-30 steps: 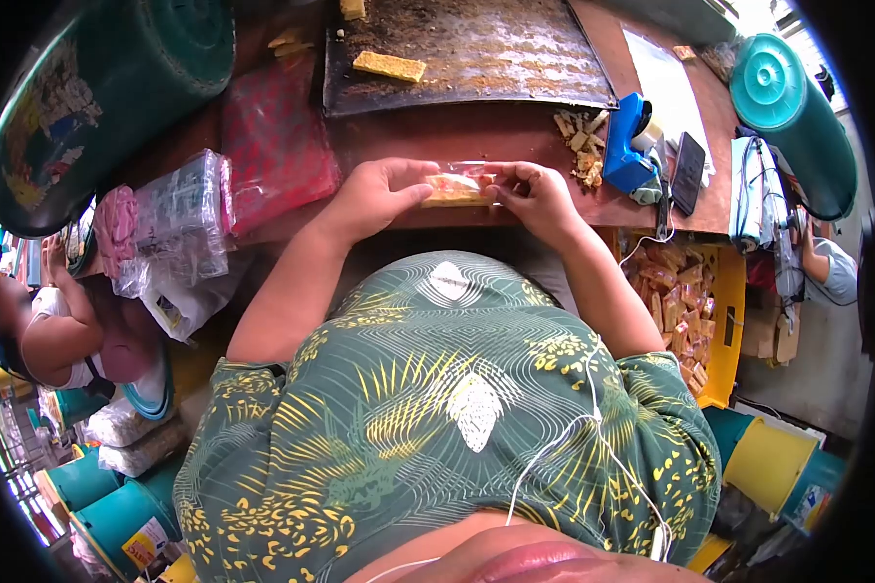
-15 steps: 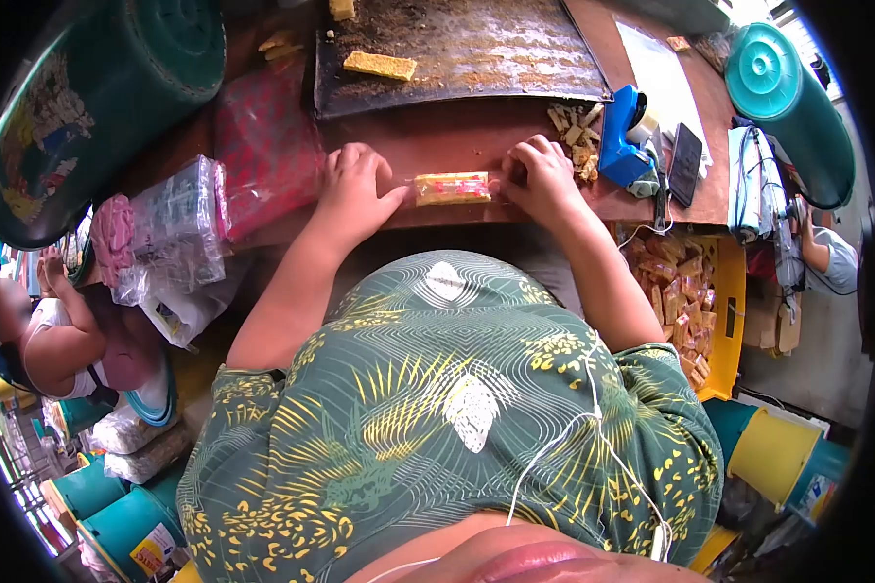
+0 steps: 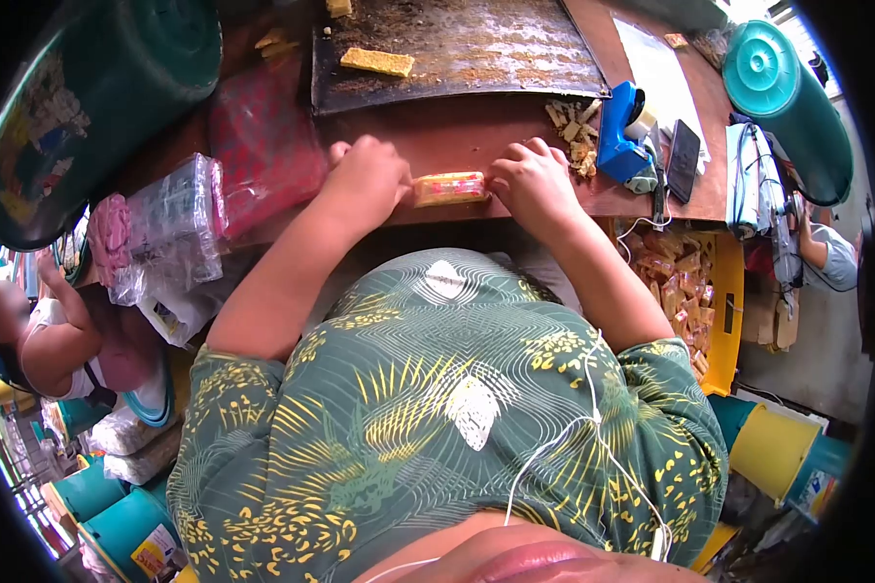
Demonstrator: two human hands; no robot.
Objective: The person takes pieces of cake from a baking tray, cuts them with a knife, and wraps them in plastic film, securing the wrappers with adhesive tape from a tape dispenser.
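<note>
A yellow bar in a clear wrapper with red print (image 3: 450,188) lies near the table's front edge, between my two hands. At its left end is my left hand (image 3: 367,178), its fingers curled; what they hold, if anything, is hidden. My right hand (image 3: 533,180) is at the bar's right end, its fingers bent and closed at the wrapper's end. Beyond them, an unwrapped yellow bar (image 3: 377,62) rests on a dark baking tray (image 3: 457,89). Broken pieces (image 3: 581,146) lie right of my right hand, beside a blue tape dispenser (image 3: 620,136).
Red-printed plastic (image 3: 262,146) and clear bags (image 3: 175,223) lie at the left, by a large green container (image 3: 107,107). A phone (image 3: 683,160) is on the right. Below the table edge stands a yellow crate (image 3: 727,316) of wrapped bars. Another person (image 3: 63,340) is at far left.
The bar, held up by both hands a second ago, now lies on the table. My left hand moved away from it, then came back to its left end with curled fingers.
</note>
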